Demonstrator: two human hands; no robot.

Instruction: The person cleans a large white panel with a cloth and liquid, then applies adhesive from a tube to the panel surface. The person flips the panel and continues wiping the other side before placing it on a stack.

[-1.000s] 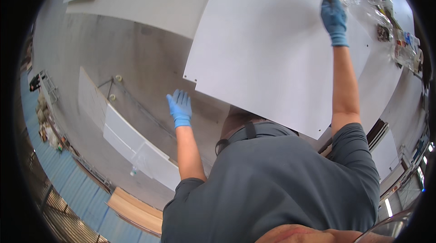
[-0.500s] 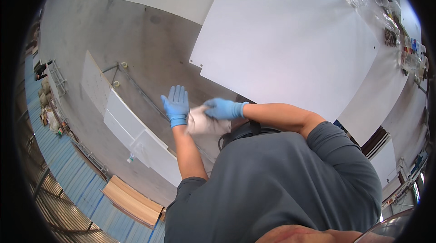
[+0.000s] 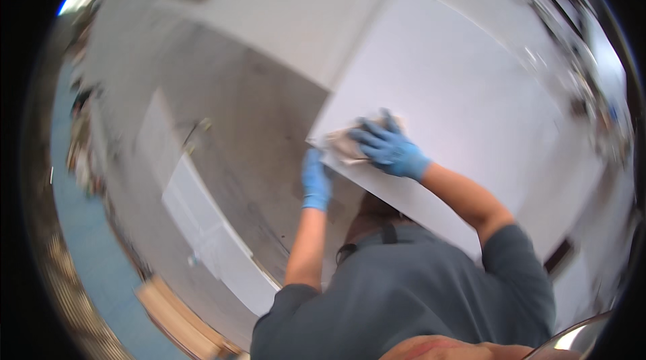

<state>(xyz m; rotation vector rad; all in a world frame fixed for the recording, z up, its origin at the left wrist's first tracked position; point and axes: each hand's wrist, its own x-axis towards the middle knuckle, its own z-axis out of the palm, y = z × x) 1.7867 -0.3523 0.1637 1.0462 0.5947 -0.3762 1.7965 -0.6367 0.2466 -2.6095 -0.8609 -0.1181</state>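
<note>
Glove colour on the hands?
Blue on both the left hand and right hand; clearest in the head view.

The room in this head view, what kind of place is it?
Probably a workshop or factory floor. Large white panels lie on work surfaces, more white boards stand beside a bare grey floor, and the right hand, in a blue glove, presses a cloth on one panel.

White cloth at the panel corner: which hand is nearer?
Right. The right hand lies on top of the white cloth, pressing it onto the white panel. The left hand is just below the cloth, at the panel's near edge.
</note>
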